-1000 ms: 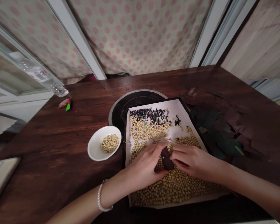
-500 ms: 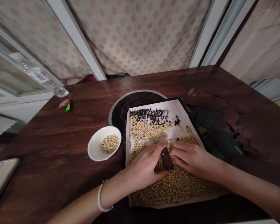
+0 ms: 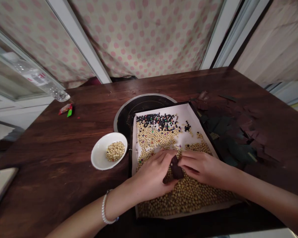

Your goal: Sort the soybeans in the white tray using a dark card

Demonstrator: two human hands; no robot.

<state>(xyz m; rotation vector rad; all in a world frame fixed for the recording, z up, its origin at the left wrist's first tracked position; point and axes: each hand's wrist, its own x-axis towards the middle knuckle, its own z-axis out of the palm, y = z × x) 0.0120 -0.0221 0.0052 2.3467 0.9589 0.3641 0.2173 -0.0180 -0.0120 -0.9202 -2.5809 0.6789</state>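
The left hand [image 3: 155, 177] is curling loosely around a dark brown piece [image 3: 177, 171], holding it over yellowish beads [image 3: 186, 198] in a shallow box [image 3: 192, 115]. The right hand [image 3: 205, 168] is bunching its fingertips at the piece's edge; their grip is hidden. Leftward, a white bowl [image 3: 97, 157] is holding similar beads; dark scraps [image 3: 220, 125] are lying rightward on the table [image 3: 57, 158].

Pink dots on the cream curtain [image 3: 149, 36] at twelve o'clock! Dark-brown grain on the table [image 3: 52, 155], pale-yellow beads [image 3: 186, 195] in the white-lined tray [image 3: 183, 111], black beads [image 3: 152, 118] at its eleven, plain white bowl [image 3: 97, 154] at nine!
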